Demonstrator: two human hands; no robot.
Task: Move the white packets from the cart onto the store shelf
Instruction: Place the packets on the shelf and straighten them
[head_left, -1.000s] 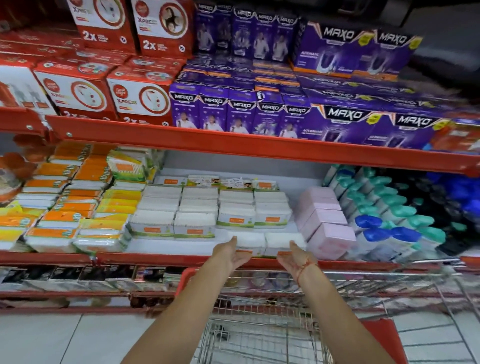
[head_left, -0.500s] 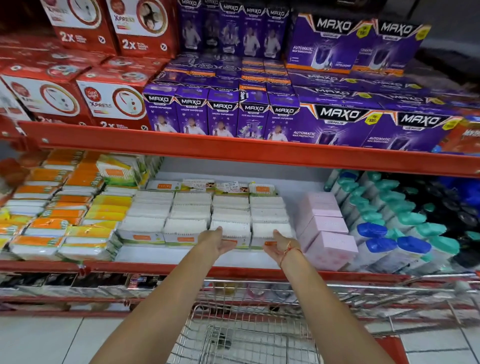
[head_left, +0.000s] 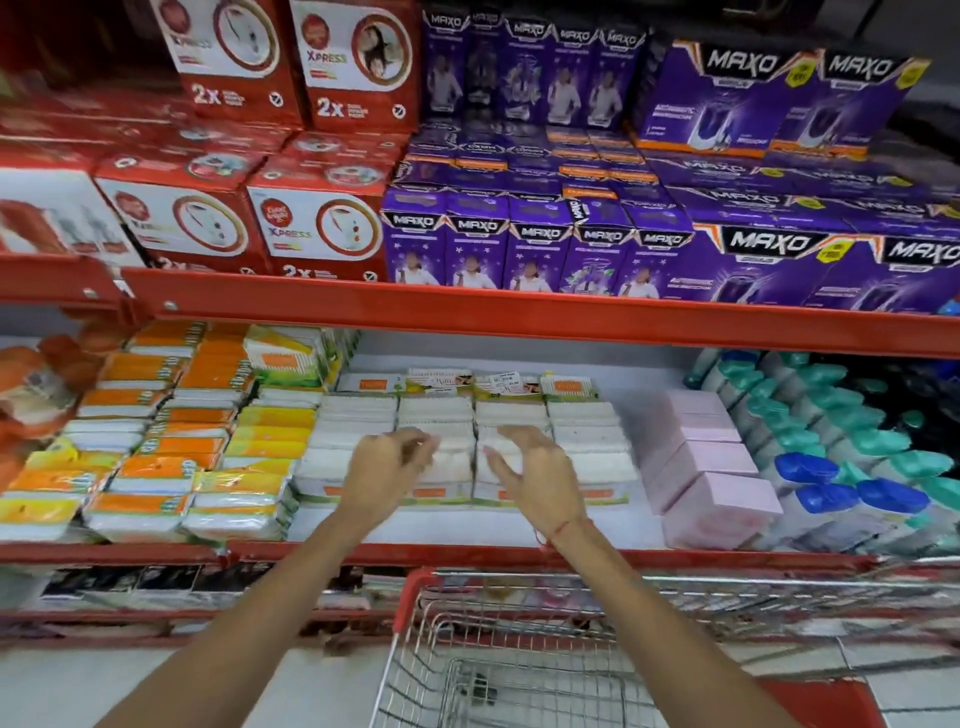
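My left hand (head_left: 387, 460) and right hand (head_left: 530, 467), fingers loosely spread and empty, hover over soft-looking, probably light white plastic-wrapped packets (head_left: 452, 462) on the red store shelf (head_left: 467, 555), best pinched by their long sides.

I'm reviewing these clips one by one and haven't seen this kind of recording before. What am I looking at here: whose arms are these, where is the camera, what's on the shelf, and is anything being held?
There is no machine here. A person wears a wide-angle camera on the head, so the one picture looks forward and down along their own bare arms. The left hand and right hand reach over a red-edged wire shopping cart to the middle red metal shelf. Both hands are open and hold nothing; they hover at a block of white packets with orange labels. Beside that block lie orange and yellow packets on the left and pale pink boxes on the right. The shelf above carries purple MAXO boxes.
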